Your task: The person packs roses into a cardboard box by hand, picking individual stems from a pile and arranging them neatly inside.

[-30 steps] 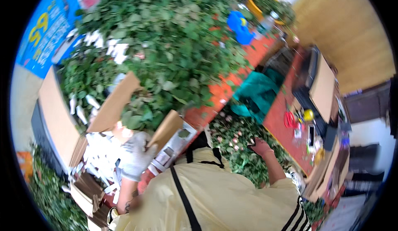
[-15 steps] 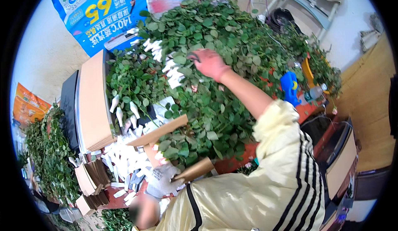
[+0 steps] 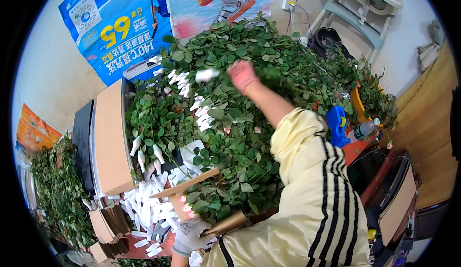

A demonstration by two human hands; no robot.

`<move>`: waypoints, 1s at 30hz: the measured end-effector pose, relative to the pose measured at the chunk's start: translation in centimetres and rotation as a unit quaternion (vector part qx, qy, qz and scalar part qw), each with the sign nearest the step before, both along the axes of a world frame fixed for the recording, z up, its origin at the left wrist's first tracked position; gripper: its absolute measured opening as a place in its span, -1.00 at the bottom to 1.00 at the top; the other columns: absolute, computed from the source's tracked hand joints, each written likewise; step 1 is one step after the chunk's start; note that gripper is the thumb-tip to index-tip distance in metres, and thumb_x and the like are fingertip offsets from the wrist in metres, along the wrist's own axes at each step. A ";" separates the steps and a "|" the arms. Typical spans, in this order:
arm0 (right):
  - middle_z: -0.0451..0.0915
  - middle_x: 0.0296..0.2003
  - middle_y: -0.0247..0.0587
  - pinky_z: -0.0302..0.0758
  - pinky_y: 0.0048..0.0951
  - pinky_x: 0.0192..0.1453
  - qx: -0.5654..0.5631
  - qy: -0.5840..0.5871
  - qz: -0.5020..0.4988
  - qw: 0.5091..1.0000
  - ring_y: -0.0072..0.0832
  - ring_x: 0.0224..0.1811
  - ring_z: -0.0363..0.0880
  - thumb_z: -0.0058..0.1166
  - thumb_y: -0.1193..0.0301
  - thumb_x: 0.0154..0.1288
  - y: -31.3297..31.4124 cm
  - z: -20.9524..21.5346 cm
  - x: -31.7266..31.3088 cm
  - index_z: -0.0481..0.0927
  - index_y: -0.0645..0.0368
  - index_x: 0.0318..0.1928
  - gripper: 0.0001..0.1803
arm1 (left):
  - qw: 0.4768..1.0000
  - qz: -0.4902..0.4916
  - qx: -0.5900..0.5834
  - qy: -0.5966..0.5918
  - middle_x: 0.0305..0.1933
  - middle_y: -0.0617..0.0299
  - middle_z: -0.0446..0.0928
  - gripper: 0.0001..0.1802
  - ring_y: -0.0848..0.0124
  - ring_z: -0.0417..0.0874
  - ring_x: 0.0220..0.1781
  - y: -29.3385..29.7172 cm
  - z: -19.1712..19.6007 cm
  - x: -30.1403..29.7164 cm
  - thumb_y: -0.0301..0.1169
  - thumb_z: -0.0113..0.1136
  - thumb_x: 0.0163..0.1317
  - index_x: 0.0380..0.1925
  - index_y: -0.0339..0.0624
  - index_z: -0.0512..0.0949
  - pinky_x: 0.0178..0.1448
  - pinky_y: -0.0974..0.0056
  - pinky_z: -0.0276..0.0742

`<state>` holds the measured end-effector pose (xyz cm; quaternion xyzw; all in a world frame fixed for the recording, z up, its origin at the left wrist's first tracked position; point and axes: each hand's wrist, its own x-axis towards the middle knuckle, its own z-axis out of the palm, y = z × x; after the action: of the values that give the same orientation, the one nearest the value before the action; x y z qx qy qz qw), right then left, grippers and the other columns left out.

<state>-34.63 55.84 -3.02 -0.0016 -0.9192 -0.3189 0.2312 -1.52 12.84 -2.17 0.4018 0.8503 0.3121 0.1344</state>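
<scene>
Heaped green leafy rose stems (image 3: 240, 137) with white-sleeved buds covering the counter, tan cardboard sheet (image 3: 192, 190) at the heap's near edge gripped by gloved left hand (image 3: 189, 233), bare right hand (image 3: 242, 75) outstretched over far leaves, its grip unclear

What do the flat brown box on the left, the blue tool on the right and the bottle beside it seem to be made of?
The flat brown box looks like matte cardboard: dull tan faces and folded edges. The blue tool seems moulded plastic, with even bright colour and a slight sheen. The bottle beside it looks like clear plastic, see-through with an orange cap, though glass cannot be ruled out.
</scene>
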 end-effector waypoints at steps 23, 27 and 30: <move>0.57 -0.20 -0.11 0.46 -0.39 0.00 -0.267 0.249 0.271 0.891 -0.20 -0.12 0.56 0.07 0.50 0.01 -1.1 26.2 11.0 0.52 0.19 -0.09 -0.65 | 1.000 0.025 -0.002 0.006 -0.47 0.19 0.51 -0.68 0.20 0.58 -0.38 -0.8 0.4 0.7 -0.14 0.30 -0.14 -0.42 -0.06 0.56 -0.32 0.18 0.49; 0.59 -0.17 -0.20 0.46 -0.52 -0.01 -0.476 0.301 0.404 0.721 -0.48 -0.13 0.56 0.03 0.64 0.05 -2.9 28.6 14.7 0.50 0.32 -0.07 -0.64 | 0.999 0.026 0.018 0.023 -0.48 0.19 0.51 -0.69 0.20 0.58 -0.37 -0.6 0.5 0.8 -0.14 0.30 -0.13 -0.42 -0.06 0.56 -0.31 0.18 0.49; 0.59 -0.20 -0.30 0.46 -0.59 -0.11 -0.638 0.270 0.445 0.567 -0.61 -0.26 0.54 0.02 0.66 0.07 -3.8 30.2 17.6 0.52 0.34 -0.07 -0.66 | 1.000 0.009 0.013 0.020 -0.45 0.17 0.53 -0.68 0.20 0.59 -0.35 -0.7 0.6 0.9 -0.15 0.29 -0.09 -0.36 -0.08 0.58 -0.27 0.20 0.50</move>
<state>-17.04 52.05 27.20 0.1745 -0.6629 0.5094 0.5202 -0.64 12.15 -1.54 0.4022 0.8523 0.3163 0.1088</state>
